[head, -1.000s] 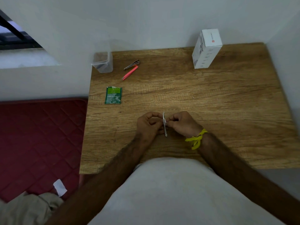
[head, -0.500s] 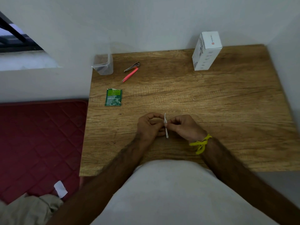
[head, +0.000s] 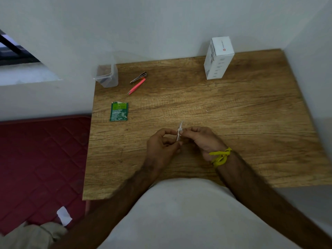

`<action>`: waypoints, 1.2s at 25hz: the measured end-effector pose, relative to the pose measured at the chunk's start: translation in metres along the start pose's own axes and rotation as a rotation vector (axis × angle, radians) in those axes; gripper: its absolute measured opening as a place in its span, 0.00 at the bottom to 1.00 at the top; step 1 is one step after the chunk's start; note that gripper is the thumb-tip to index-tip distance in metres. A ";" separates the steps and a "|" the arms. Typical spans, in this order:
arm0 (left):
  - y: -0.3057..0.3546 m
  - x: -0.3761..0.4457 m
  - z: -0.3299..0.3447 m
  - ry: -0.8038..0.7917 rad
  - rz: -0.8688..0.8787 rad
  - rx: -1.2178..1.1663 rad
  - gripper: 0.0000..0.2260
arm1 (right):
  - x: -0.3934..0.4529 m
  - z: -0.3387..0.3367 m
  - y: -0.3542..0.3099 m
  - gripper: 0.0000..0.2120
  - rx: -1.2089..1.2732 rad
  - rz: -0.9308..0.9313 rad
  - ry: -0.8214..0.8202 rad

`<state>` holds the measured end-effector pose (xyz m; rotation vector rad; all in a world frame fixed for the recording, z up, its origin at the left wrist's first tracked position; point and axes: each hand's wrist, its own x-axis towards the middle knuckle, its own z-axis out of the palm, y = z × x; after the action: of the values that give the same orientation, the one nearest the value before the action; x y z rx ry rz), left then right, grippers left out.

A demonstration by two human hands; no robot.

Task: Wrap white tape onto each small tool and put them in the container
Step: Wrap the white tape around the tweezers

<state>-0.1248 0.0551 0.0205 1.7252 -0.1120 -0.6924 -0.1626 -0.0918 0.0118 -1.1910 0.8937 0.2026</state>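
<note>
Head view, single frame, looking down at a wooden table (head: 224, 114) set into a white-walled corner. Both hands met above the near middle of the table. The left hand (head: 161, 146) had its fingers curled, thumb and forefinger closed on the lower part of a small white-wrapped tool (head: 180, 131). The right hand (head: 201, 139), a yellow thread band (head: 221, 157) tied at its wrist, pinched the same tool from the other side near its middle. The tool stood roughly upright between the fingertips, its tip leaning a little to the right, clear of the table surface. Whether loose tape trailed from it could not be told; the item was small and blurred.

At the far left corner of the table stood a clear plastic container (head: 106, 76), lid off; its contents could not be made out. Just right of it lay metal tweezers (head: 138, 77) and, touching or nearly touching them, pink tweezers (head: 136, 86), both angled the same way. Nearer along the left edge lay a green sachet (head: 119, 111), flat. A white carton (head: 218, 58) stood upright at the far right, against the wall. Left of the table: a red quilted mat (head: 39, 159), with a white scrap (head: 64, 215) lying on it.
</note>
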 end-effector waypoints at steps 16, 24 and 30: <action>0.007 0.003 -0.001 0.011 -0.094 0.179 0.10 | 0.007 -0.005 -0.001 0.06 0.124 -0.036 0.001; 0.004 0.003 -0.001 0.029 -0.082 0.212 0.09 | 0.006 -0.002 -0.005 0.03 0.154 -0.041 0.053; -0.005 0.008 0.000 0.070 0.023 0.301 0.07 | 0.003 0.002 0.002 0.05 0.094 -0.043 0.066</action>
<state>-0.1194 0.0534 0.0126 2.0303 -0.1952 -0.6201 -0.1605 -0.0902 0.0086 -1.1338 0.9243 0.0863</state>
